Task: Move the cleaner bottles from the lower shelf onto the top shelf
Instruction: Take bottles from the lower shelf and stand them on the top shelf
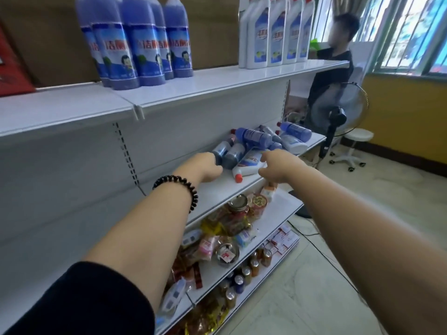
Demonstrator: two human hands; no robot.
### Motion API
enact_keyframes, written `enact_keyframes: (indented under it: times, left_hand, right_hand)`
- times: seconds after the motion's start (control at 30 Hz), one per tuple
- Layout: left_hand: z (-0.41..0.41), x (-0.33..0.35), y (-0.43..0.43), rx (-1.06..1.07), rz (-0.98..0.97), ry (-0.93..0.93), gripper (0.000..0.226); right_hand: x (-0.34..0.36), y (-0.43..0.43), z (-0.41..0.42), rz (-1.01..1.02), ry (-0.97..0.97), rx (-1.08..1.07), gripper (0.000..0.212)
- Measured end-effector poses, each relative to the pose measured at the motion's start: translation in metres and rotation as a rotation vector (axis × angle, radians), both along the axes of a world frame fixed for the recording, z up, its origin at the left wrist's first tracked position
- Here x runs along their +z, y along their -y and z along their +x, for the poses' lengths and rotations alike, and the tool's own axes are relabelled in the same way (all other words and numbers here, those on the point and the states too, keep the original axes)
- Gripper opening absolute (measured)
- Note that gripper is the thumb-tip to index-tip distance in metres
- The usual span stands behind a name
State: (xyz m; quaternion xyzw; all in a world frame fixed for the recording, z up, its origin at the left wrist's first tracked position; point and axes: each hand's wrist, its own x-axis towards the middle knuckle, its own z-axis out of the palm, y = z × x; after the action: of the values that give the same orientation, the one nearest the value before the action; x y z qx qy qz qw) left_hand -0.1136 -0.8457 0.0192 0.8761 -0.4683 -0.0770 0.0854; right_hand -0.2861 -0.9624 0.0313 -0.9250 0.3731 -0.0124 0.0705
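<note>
White metal shelving unit (pixel 72 151): fills the left and centre of the frame; its left end and bottom are cut off by the frame edges.
Top shelf (pixel 217 81): a white board running from the left edge to the upper right; its far end is partly hidden by a seated person (pixel 331 68) at the upper right.
Upright blue cleaner bottles (pixel 135 42): a cluster at the upper left centre of the top shelf, caps cut off by the top edge.
Upright white cleaner bottles (pixel 273 32): a row at the upper centre right of the top shelf, tops also cut off.
Lower shelf (pixel 217 189): white, mid-frame, its near part bare.
Heap of lying cleaner bottles (pixel 256 141): blue and white ones tumbled together on the lower shelf at centre right; how many cannot be counted.
White red-capped bottle (pixel 246 165): lies on its side at the front of the heap, cap toward the camera.
Left hand (pixel 205 165): centre frame, at the base of a dark lying bottle; its fingers are hidden behind the knuckles, so the grip cannot be told.
Right hand (pixel 278 165): just right of the white red-capped bottle, fingers (pixel 263 170) curled against its side; whether they hold it cannot be told.
Black bead bracelet (pixel 176 187): around the left wrist.
Snack packets and jars (pixel 229 226): blurred, on the shelves below.
</note>
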Motion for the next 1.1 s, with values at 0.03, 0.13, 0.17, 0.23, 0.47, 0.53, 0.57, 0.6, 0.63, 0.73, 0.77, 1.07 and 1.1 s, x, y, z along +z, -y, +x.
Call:
enact_keyframes:
  times: [0.03, 0.13, 0.17, 0.23, 0.47, 0.53, 0.57, 0.6, 0.63, 0.73, 0.77, 1.07, 1.1]
  left_hand:
    - [0.008, 0.001, 0.011, -0.003, 0.004, -0.003, 0.018]
    - [0.03, -0.001, 0.04, 0.022, 0.025, -0.002, 0.019]
    - [0.037, -0.004, 0.049, 0.032, 0.031, -0.011, 0.02]
    - [0.046, -0.012, 0.066, 0.043, 0.045, -0.017, 0.021]
    - [0.073, -0.037, 0.129, 0.128, 0.03, -0.066, 0.021]
    - [0.078, -0.041, 0.146, 0.143, 0.008, -0.079, 0.018]
    - [0.079, -0.042, 0.155, 0.16, -0.005, -0.088, 0.016]
    - [0.078, -0.043, 0.163, 0.186, -0.013, -0.1, 0.014]
    - [0.078, -0.045, 0.171, 0.21, -0.016, -0.107, 0.013]
    - [0.079, -0.051, 0.195, 0.219, -0.02, -0.089, 0.009]
    - [0.08, -0.054, 0.204, 0.224, -0.034, -0.09, 0.017]
    - [0.092, -0.108, 0.264, 0.306, -0.267, -0.19, 0.048]
    - [0.09, -0.108, 0.268, 0.346, -0.253, -0.141, 0.047]
  right_hand:
    - [-0.001, 0.012, 0.007, 0.003, -0.001, 0.001, 0.045]
    - [-0.011, 0.048, 0.027, 0.003, -0.003, -0.003, 0.044]
    - [-0.014, 0.058, 0.033, 0.009, -0.005, -0.006, 0.044]
    - [-0.02, 0.078, 0.043, 0.014, -0.012, -0.002, 0.044]
    - [-0.034, 0.154, 0.081, 0.046, -0.074, 0.024, 0.045]
    - [-0.036, 0.178, 0.092, 0.071, -0.052, 0.032, 0.052]
    - [-0.035, 0.189, 0.098, 0.075, -0.054, 0.037, 0.057]
    - [-0.035, 0.201, 0.104, 0.082, -0.058, 0.061, 0.062]
    - [-0.034, 0.211, 0.109, 0.075, -0.088, 0.077, 0.064]
    - [-0.04, 0.251, 0.133, 0.068, -0.142, 0.117, 0.072]
    - [-0.043, 0.262, 0.141, 0.038, -0.158, 0.132, 0.077]
    - [-0.061, 0.305, 0.177, 0.13, -0.033, 0.211, 0.076]
    - [-0.065, 0.306, 0.182, 0.136, -0.022, 0.211, 0.078]
